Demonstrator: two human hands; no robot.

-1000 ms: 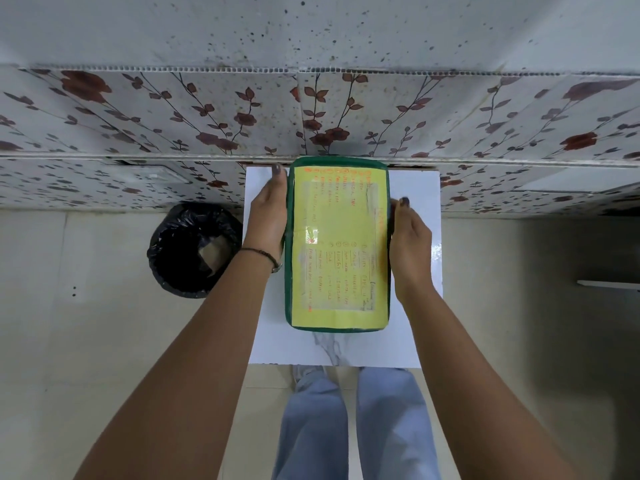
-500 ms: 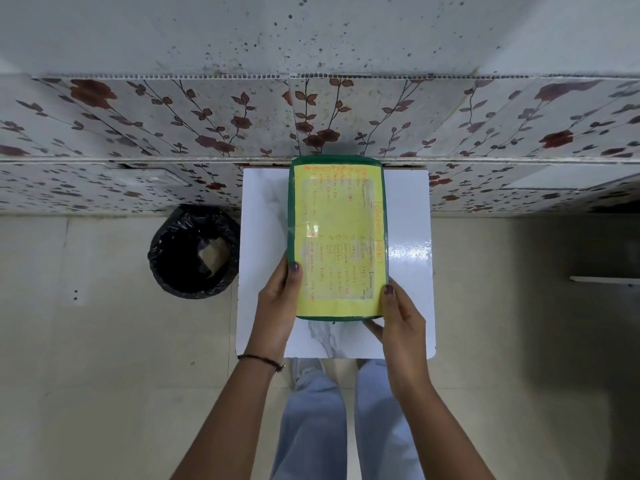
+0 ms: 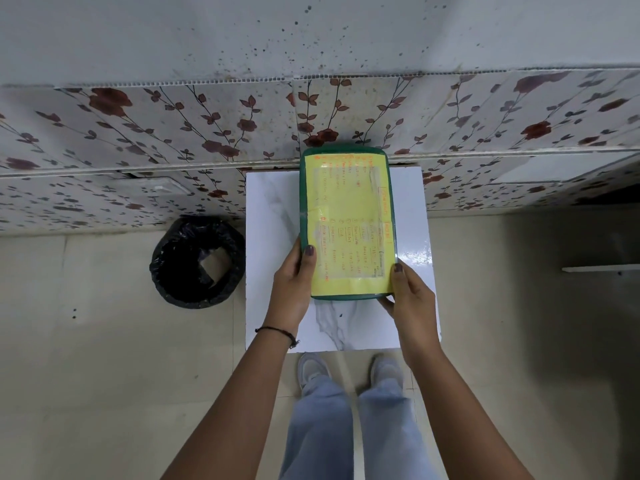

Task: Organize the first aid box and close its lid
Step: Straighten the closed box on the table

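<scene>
The green first aid box (image 3: 347,223) stands on a small white marble-look table (image 3: 273,209), its lid down and covered by a yellow sheet with orange handwriting. My left hand (image 3: 293,284) grips the box's near left corner, thumb resting on the lid. At the near right corner my right hand (image 3: 410,296) holds the box, thumb on the lid's edge and fingers under the front rim. The box's contents are hidden under the lid.
A black-lined waste bin (image 3: 198,261) sits on the floor left of the table. The floral-tiled wall (image 3: 173,133) runs right behind the table. My legs and shoes (image 3: 349,393) are just in front of it. A white ledge (image 3: 601,269) shows at the right.
Both hands slid from the box's long sides down to its near corners one second ago, and have stayed there since. The box has kept its place.
</scene>
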